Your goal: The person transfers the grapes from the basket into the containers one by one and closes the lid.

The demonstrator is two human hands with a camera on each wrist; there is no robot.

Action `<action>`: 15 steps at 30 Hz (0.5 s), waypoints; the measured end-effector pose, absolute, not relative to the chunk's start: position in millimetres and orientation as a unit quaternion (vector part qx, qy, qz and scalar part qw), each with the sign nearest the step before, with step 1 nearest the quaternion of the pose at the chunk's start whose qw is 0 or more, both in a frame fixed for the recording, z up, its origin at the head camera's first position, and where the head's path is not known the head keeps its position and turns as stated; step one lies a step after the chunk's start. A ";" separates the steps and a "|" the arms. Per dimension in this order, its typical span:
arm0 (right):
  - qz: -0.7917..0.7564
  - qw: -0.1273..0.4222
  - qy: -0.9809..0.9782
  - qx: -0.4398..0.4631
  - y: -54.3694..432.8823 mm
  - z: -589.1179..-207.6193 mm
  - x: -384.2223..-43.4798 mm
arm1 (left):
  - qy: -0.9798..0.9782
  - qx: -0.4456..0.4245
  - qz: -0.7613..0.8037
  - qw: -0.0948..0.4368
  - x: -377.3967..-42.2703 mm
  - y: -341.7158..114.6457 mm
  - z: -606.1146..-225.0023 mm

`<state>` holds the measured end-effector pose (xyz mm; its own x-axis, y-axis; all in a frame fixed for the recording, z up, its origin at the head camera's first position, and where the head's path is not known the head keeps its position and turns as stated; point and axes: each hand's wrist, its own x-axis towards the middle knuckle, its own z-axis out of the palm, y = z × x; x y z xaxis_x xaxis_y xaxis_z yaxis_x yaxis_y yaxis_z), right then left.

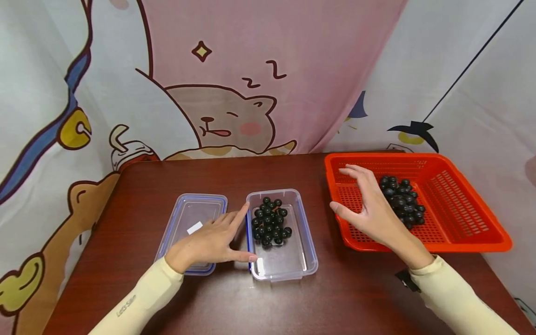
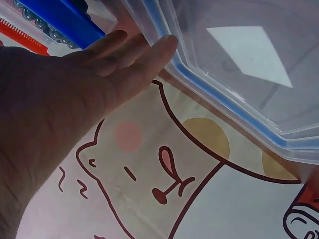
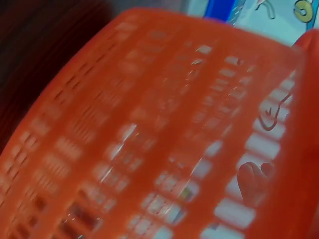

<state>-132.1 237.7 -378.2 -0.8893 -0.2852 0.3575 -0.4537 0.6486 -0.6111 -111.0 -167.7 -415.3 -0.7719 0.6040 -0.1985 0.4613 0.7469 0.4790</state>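
A clear plastic box [image 1: 307, 258] with a blue rim stands mid-table and holds a cluster of dark berries [image 1: 270, 223]. Its clear lid [image 1: 190, 218] lies flat to the left. My left hand [image 1: 213, 239] rests open, fingers straight, over the lid's right edge, with index and thumb touching the box's left wall; the left wrist view shows these fingers [image 2: 129, 55] beside the lid [image 2: 239, 64]. My right hand [image 1: 368, 204] hovers open, fingers spread, over the left part of an orange basket [image 1: 460, 218], just left of a pile of dark berries [image 1: 402, 200]. It holds nothing.
The dark wooden table [image 1: 356, 298] is backed by a cartoon-print cloth [image 1: 234, 93] on all sides. The right wrist view shows only blurred orange basket mesh [image 3: 149, 139].
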 end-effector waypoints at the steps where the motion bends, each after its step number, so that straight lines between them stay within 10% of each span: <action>1: 0.362 0.114 -0.903 0.202 242.3 -379.3 -133.7 | 0.918 0.289 0.206 0.174 -111.1 -167.8 -415.5; 15: 0.353 0.112 -0.914 0.165 289.3 -390.6 -146.8 | 0.920 0.279 0.209 0.179 -109.8 -168.0 -416.8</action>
